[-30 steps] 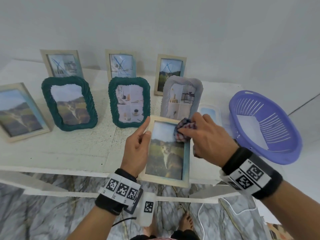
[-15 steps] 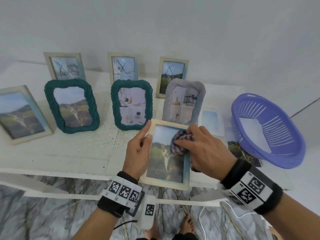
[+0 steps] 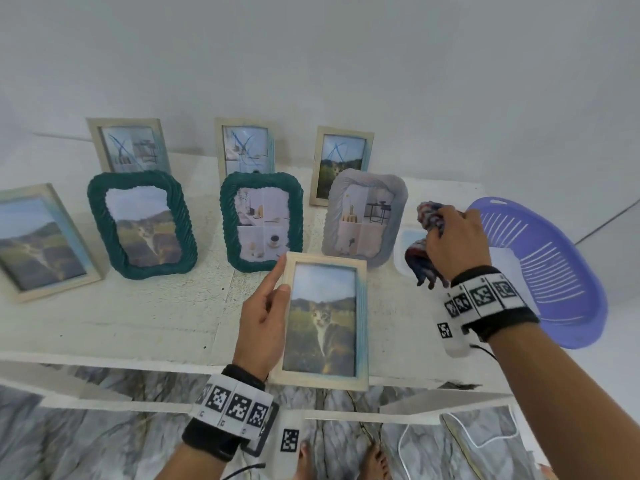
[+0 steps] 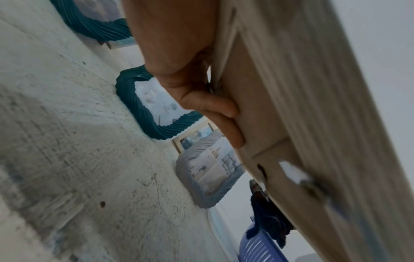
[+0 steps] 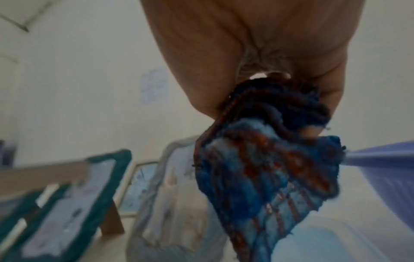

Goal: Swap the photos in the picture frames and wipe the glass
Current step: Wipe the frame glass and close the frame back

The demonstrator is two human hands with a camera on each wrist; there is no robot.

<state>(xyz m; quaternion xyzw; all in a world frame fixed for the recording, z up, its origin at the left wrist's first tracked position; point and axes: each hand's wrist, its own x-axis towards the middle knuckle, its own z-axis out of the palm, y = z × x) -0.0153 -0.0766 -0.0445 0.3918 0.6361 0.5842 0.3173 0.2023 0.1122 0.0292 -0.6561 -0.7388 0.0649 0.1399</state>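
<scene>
Wooden frame with cat photo held tilted above the counter near edge, at 6 o'clock of the group; gripped along its 9 o'clock side by the left hand, thumb on the front rail, fingers curled behind against the backing. Checked cloth bunched in the closed right hand, clear of the glass, at 2 o'clock of the frame, just beside the purple basket.

Progress, as judged: this glass appears wiped; three rear frames at 12 o'clock carry blue scribbles on the glass, so likely pending; swap status of the remaining frames not determinable.

View differences: backing board and turn clip visible only from the left wrist; front photo visible only from the head; cloth weave and clenched grip clearest from the right wrist, though blurred.
</scene>
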